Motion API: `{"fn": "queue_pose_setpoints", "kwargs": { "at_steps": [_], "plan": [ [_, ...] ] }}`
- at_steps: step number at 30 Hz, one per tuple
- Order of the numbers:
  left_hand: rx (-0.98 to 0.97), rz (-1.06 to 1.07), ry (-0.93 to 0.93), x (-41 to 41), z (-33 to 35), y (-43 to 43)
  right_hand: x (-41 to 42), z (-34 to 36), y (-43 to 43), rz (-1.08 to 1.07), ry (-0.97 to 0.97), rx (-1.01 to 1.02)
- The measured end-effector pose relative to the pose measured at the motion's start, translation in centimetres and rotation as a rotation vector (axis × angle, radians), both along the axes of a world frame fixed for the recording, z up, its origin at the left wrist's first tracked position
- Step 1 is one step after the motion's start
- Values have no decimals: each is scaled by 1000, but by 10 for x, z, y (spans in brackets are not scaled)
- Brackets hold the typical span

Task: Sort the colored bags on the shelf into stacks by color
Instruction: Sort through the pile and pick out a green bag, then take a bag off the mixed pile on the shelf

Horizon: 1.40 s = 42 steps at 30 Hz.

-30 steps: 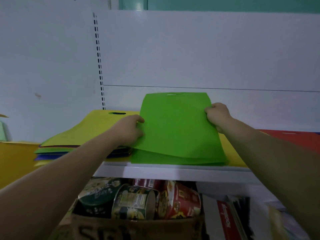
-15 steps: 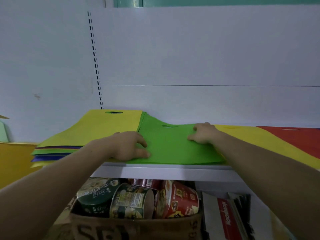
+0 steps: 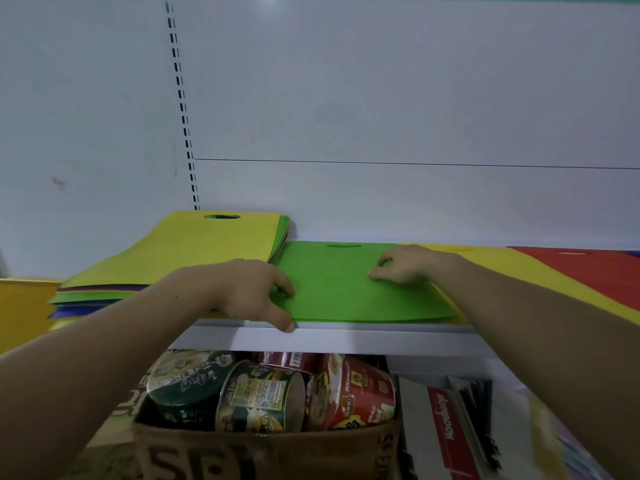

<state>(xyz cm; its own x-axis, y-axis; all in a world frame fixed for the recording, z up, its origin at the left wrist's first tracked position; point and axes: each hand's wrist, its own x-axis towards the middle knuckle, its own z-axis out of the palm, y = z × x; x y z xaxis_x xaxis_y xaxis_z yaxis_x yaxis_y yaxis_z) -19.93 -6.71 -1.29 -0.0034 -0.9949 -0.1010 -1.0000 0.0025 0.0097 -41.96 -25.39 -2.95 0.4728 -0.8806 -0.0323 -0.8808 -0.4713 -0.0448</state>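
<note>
Bold letters "SP" on cardboard box (image 3: 311, 452) front, noodle cups' (image 3: 259, 396) print too blurred to read

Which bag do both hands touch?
The green bag in the middle: left hand pinches its near corner, right hand rests on top. Yellow-topped pile lies left, red bag right.

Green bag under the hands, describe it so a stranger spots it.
On the white shelf above the cardboard box of noodle cups, a flat green bag lies centred. A yellow-topped stack sits left, a flat yellow bag right; it alone is green on top.
</note>
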Motion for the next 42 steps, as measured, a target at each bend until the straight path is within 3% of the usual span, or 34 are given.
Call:
{"fn": "queue_pose_setpoints", "kwargs": {
  "at_steps": [9,15,20,26,37,42],
  "plan": [
    [-5,6,15,0,0,1,10,-4,-5,41,-4,33],
    [-155,83,204,12,11,7,28,15,-4,101,-79,-40],
    [-238,201,278,45,16,27,77,30,16,189,-229,-42],
    [-231,232,258,101,15,61,158,34,49,227,-255,-33],
    [-314,387,357,217,4,83,235,17,69,-93,-217,-54],
    [-197,353,361,224,-4,77,231,17,73,-189,-305,-82]
  ]
}}
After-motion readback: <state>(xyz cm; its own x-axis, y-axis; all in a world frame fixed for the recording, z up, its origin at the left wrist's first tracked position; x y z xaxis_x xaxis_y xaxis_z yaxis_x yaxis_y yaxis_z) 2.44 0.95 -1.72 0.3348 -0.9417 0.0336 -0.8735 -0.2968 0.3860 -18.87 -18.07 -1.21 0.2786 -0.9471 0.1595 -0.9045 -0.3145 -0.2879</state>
